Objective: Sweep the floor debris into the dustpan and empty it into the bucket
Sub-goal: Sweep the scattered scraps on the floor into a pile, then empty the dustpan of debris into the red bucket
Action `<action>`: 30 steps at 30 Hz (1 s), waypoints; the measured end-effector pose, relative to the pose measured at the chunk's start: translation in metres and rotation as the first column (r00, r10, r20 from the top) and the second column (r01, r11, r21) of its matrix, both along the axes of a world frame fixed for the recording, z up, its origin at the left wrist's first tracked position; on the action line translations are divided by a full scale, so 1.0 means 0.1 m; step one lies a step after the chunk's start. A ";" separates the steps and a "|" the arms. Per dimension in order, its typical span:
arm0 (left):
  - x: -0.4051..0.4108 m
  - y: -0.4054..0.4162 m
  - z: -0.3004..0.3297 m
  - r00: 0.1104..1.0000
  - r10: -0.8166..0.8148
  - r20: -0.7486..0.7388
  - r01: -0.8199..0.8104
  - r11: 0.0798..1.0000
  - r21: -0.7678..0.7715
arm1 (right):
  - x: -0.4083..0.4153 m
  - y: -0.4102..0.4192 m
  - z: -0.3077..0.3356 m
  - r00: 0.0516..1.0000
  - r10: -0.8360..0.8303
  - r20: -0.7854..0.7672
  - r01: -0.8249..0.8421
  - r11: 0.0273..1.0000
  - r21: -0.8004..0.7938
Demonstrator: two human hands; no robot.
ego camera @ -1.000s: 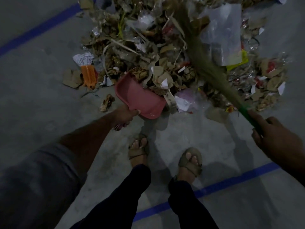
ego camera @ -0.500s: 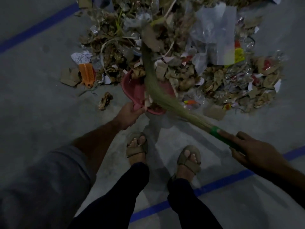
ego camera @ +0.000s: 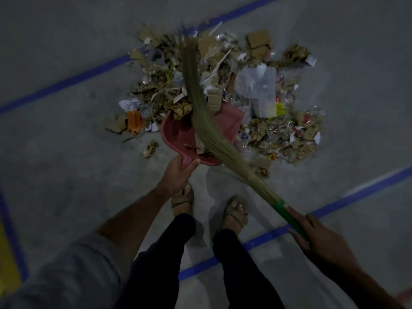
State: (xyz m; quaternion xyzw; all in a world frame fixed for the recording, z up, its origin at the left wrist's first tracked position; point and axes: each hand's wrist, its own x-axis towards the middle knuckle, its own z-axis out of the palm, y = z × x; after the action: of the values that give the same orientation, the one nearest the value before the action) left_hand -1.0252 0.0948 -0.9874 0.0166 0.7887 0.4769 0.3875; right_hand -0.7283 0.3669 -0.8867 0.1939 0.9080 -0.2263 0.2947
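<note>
Gripping the handle of the pink dustpan (ego camera: pixel 178 132) with the left hand (ego camera: pixel 178 175), pan lying at 12 o'clock from that hand, mouth against the debris pile (ego camera: pixel 278 130) on the floor (ego camera: pixel 66 163). Holding the green handle of the broom (ego camera: pixel 200 112) in the right hand (ego camera: pixel 321 239), bristles reaching toward 11 o'clock across the pan and onto the pile.
</note>
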 end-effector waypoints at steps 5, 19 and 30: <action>0.08 0.10 1.26 0.999 0.026 -0.040 -0.024 0.999 0.045 | 0.16 -0.08 1.02 0.999 -0.026 -0.022 0.026 0.999 0.028; 0.58 0.28 3.45 0.984 0.020 -0.178 -0.005 0.997 0.083 | 0.78 -0.35 2.66 0.959 -0.077 -0.272 0.117 0.984 0.135; 0.77 0.08 4.07 0.967 -0.089 -0.238 0.113 0.989 0.091 | 1.15 -0.81 3.06 0.931 -0.118 -0.346 0.200 0.957 0.212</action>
State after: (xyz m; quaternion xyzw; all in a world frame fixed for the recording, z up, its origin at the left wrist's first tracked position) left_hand -0.9484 0.1029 -0.5806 0.1328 0.8011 0.4916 0.3147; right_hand -0.6137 0.2857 -0.5810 0.2615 0.9463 -0.1655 0.0934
